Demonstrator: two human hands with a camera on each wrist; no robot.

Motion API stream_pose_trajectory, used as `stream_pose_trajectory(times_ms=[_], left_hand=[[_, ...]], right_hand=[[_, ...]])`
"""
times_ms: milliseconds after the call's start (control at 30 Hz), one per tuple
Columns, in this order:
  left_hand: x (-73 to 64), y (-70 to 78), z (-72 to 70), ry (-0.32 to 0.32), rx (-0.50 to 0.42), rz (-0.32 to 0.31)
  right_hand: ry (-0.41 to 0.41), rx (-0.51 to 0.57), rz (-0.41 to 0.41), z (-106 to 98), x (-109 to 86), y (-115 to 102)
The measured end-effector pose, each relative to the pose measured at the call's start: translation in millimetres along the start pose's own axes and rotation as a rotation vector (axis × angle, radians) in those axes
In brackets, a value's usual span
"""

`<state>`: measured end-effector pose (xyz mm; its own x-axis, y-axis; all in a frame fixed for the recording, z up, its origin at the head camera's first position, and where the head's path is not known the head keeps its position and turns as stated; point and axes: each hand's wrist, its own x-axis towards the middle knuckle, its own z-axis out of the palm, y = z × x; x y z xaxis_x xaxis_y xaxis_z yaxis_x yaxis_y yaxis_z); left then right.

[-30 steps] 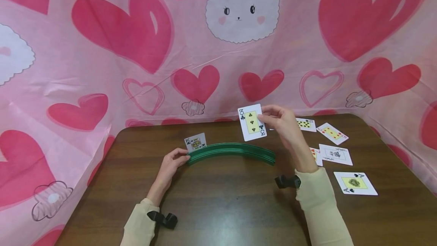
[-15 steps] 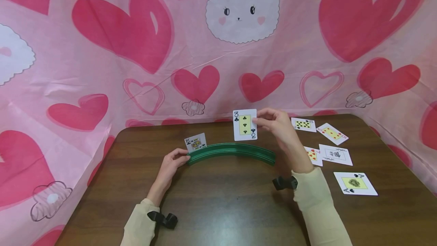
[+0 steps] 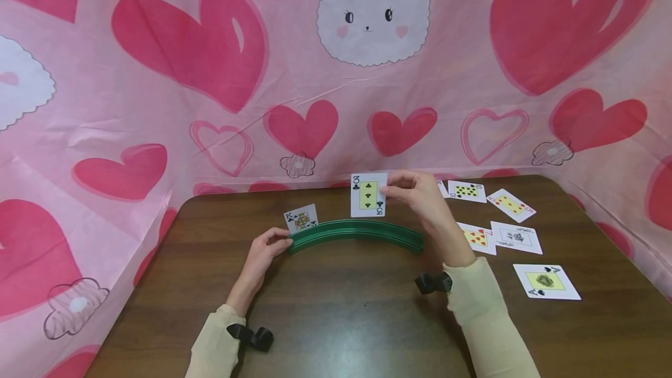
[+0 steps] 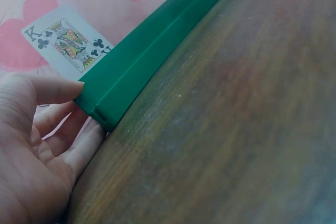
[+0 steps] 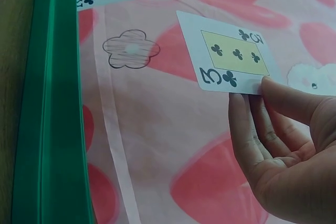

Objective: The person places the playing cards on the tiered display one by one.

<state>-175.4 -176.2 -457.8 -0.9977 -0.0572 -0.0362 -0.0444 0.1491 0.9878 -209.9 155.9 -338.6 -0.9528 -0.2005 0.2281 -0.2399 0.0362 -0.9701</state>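
Observation:
A curved green card holder (image 3: 357, 229) lies on the table, and the king of clubs (image 3: 301, 219) stands upright at its left end. My left hand (image 3: 262, 254) pinches that end, thumb in front and fingers behind and below, as the left wrist view shows. In my right hand (image 3: 420, 196), the three of clubs (image 3: 368, 196) is pinched between thumb and fingers at its right edge. This card is upright, facing me, above and just behind the middle of the holder, apart from it. In the right wrist view the three of clubs (image 5: 233, 56) shows its whole face.
Several face-up cards lie at the right of the wooden table (image 3: 336, 319): a ten of spades (image 3: 466, 191), a red-diamond card (image 3: 511, 205), a seven of hearts (image 3: 476, 238), a joker-like card (image 3: 517, 237) and an ace of spades (image 3: 547, 282). A pink heart-patterned cloth (image 3: 294, 74) hangs behind.
My right hand has moved left and slightly down with the three of clubs, which has turned from tilted to nearly upright. The left hand, holder and king have stayed put.

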Motion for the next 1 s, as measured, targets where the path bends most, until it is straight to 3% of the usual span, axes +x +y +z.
stream_pose_trajectory(times_ms=[367,1000], left_hand=[[-0.6,-1.0,-2.0,-0.025,-0.032,0.034],[0.0,-2.5,-5.3,-0.056,0.054,0.075]], right_hand=[[-0.004,0.008,0.018,11,-0.8,0],[-0.030,-0.103,0.041,35,2.0,15]])
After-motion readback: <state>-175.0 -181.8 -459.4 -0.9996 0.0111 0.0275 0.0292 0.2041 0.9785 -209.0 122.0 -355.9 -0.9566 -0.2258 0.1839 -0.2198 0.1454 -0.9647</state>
